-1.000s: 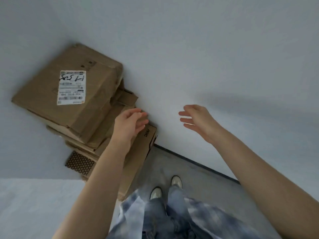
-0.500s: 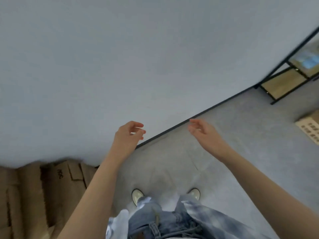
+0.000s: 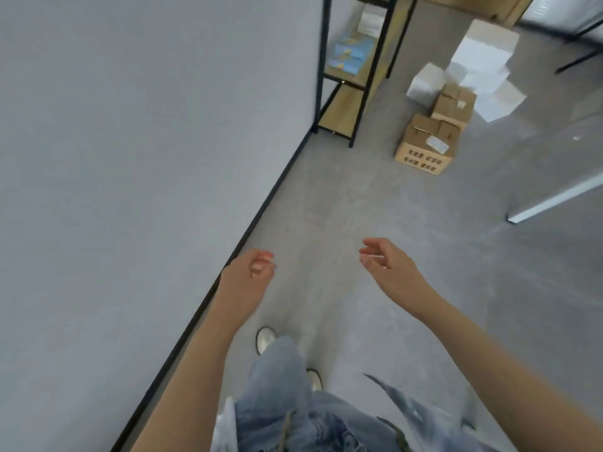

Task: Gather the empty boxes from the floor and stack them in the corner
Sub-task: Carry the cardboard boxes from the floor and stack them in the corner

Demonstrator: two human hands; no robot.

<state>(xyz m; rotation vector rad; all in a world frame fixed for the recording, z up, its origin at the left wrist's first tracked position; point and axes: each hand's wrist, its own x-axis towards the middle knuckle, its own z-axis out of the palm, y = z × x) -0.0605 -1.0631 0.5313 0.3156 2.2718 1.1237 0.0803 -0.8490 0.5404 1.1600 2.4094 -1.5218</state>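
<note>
Left hand (image 3: 249,272): loosely curled, empty. Right hand (image 3: 386,261): fingers relaxed, apart, empty. Cardboard boxes (image 3: 430,138): on the floor (image 3: 375,207) ahead, beside the shelf unit (image 3: 352,76), white boxes (image 3: 470,60) behind. Risk: loose flaps, a clustered pile; grabbing several may spill them.

The top edge is cutting off the shelf rack (image 3: 354,76) and the wooden furniture (image 3: 473,6) beyond it, motion blur is smearing the print on the nearest cardboard box (image 3: 424,146), and the jeans (image 3: 277,386) are hiding most of both shoes.
</note>
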